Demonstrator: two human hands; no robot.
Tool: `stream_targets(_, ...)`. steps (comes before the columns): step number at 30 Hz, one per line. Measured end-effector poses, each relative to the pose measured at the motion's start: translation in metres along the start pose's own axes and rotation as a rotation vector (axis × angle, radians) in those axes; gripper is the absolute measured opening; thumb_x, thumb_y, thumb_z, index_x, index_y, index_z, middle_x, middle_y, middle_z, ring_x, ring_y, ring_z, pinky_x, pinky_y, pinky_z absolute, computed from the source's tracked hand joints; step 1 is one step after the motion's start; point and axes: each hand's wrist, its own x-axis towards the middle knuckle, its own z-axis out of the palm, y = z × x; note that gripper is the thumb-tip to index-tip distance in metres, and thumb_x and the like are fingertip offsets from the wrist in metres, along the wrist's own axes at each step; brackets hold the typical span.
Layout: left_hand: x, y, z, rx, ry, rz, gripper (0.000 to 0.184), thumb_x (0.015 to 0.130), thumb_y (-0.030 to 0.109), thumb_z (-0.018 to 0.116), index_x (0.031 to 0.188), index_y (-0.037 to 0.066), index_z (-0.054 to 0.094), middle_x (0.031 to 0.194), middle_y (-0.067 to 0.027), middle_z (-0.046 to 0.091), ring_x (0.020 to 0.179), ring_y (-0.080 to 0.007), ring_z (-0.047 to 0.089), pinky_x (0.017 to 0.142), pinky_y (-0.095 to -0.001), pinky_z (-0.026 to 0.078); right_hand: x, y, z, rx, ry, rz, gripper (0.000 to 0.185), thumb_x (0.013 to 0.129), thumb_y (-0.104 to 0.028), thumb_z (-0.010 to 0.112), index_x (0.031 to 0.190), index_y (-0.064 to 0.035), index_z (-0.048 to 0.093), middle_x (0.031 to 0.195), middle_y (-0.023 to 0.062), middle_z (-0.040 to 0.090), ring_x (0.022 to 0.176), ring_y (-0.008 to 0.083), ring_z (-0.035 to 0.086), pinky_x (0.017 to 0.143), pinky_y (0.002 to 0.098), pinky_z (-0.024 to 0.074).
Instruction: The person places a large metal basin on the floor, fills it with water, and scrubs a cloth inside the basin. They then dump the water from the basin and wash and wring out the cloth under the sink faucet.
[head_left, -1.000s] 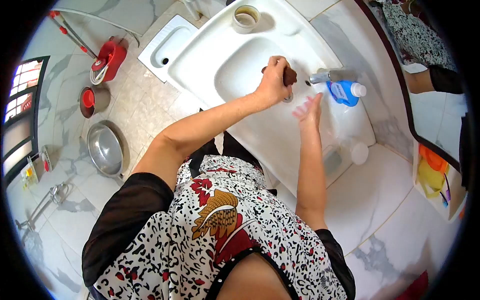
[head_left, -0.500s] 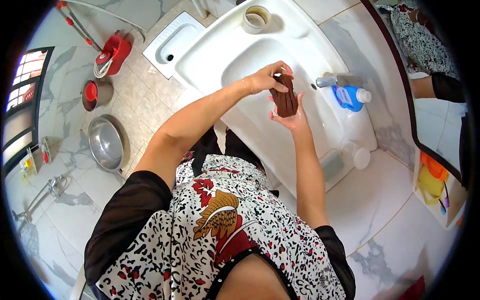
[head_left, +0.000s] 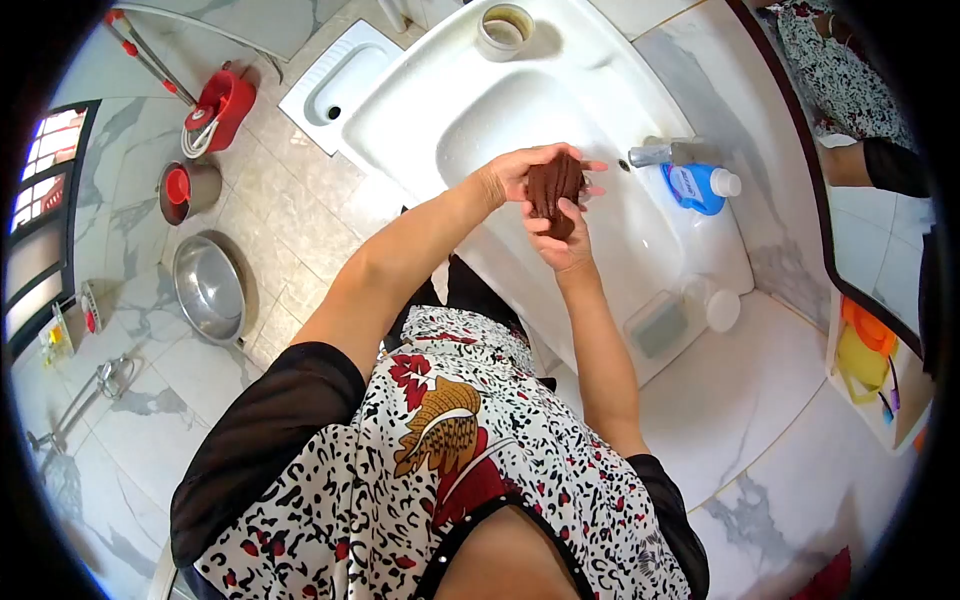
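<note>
A folded, bunched brown cloth is between my two hands above the white sink. My left hand grips its left and upper side, with some fingertips showing past its right edge. From below, my right hand holds the lower end, its thumb pressed onto the front and its fingers curled around the left side. Right of the hands is a metal faucet, close to a blue bottle with a white cap. Part of the cloth is hidden behind the fingers.
An open round container stands on the sink's far corner. A clear container lies at the near right corner. On the floor to the left are a squat toilet, red mop bucket, grey bucket and steel basin.
The cloth has shifted slightly left. My left hand has gone from its top to its left side. My right hand, earlier spread flat beneath it, has closed around the lower end.
</note>
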Motion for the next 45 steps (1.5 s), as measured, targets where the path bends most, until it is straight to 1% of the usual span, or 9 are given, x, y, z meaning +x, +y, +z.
stream_targets(3,0.009,0.018,0.006,0.215,0.197,-0.242,0.037,0.083,0.029,0.058,0.112,0.008,0.055,0.115,-0.0162,0.053,0.1,-0.0272,0.055,0.085,-0.0395,0.047,-0.001,-0.006,0.002,0.097,-0.101,0.175,0.029,0.083,-0.019,0.059,0.103,-0.0004,0.049,0.092,0.013,0.052,0.062,0.0095,0.046,0.033,0.0178,0.034)
stream_targets(4,0.013,0.021,0.016,0.204,0.32,-0.268,0.031,0.08,0.018,0.061,0.108,0.005,0.057,0.099,-0.0121,0.061,0.085,-0.0201,0.059,0.078,-0.0337,0.05,-0.002,-0.008,0.004,-0.024,-0.018,0.152,0.025,0.082,-0.017,0.06,0.099,-0.0016,0.049,0.086,0.0105,0.051,0.059,0.0078,0.045,0.032,0.0171,0.0299)
stream_targets(9,0.027,0.023,0.02,0.535,0.382,-0.275,0.03,0.08,0.013,0.06,0.108,0.003,0.057,0.087,-0.0095,0.06,0.079,-0.015,0.057,0.072,-0.028,0.05,0.002,-0.009,0.032,-0.478,0.273,0.064,0.018,0.078,-0.01,0.061,0.089,-0.0049,0.048,0.071,0.003,0.049,0.047,0.0036,0.04,0.033,0.0157,0.0222)
stream_targets(18,0.032,0.009,0.005,0.876,0.928,-0.14,0.018,0.081,0.013,0.055,0.089,0.0,0.064,0.068,-0.006,0.058,0.056,-0.0122,0.052,0.053,-0.026,0.047,0.039,0.0,0.001,-1.387,0.939,-0.416,0.02,0.066,-0.014,0.069,0.07,-0.0075,0.051,0.057,0.0005,0.049,0.046,0.007,0.045,0.038,0.0202,0.0324)
stream_targets(21,0.029,0.0,-0.017,0.945,1.087,-0.093,0.021,0.082,0.015,0.05,0.083,0.0,0.065,0.061,-0.0065,0.059,0.053,-0.0129,0.053,0.052,-0.027,0.047,0.049,-0.002,-0.016,-1.689,1.063,-0.513,0.021,0.064,-0.015,0.071,0.073,-0.0026,0.057,0.063,0.0043,0.057,0.052,0.0117,0.053,0.046,0.0253,0.0421)
stream_targets(23,0.027,-0.003,-0.031,1.017,1.241,-0.058,0.021,0.081,0.01,0.048,0.078,0.0,0.066,0.061,-0.013,0.062,0.058,-0.0197,0.061,0.057,-0.0302,0.05,0.053,-0.002,-0.022,-1.808,1.094,-0.468,0.031,0.062,-0.02,0.072,0.081,0.0029,0.063,0.075,0.0149,0.066,0.075,0.0244,0.064,0.067,0.0325,0.0487)
stream_targets(36,0.026,-0.008,-0.064,0.923,1.493,-0.187,0.025,0.082,0.007,0.045,0.067,-0.003,0.063,0.062,-0.0132,0.062,0.052,-0.0191,0.06,0.051,-0.0302,0.051,0.061,0.003,-0.024,-1.983,1.142,-0.395,0.03,0.064,-0.026,0.072,0.071,0.0022,0.064,0.072,0.0197,0.064,0.07,0.0294,0.064,0.062,0.0361,0.0495)
stream_targets(41,0.022,-0.01,-0.069,0.961,1.498,-0.264,0.024,0.08,0.01,0.048,0.066,-0.003,0.063,0.061,-0.0138,0.062,0.052,-0.0204,0.061,0.052,-0.0316,0.051,0.06,0.005,-0.027,-2.046,1.16,-0.376,0.033,0.064,-0.027,0.073,0.065,0.0035,0.061,0.062,0.014,0.063,0.062,0.0216,0.063,0.056,0.0329,0.0474)
stream_targets(45,0.019,0.001,-0.058,1.195,1.391,-0.384,0.038,0.082,0.03,0.047,0.082,-0.005,0.062,0.084,-0.0206,0.062,0.077,-0.0271,0.062,0.071,-0.0367,0.049,0.048,-0.004,-0.016,-1.663,1.078,-0.267,0.03,0.064,-0.027,0.073,0.065,-0.0004,0.06,0.059,0.0062,0.06,0.056,0.0149,0.06,0.052,0.0281,0.0467)
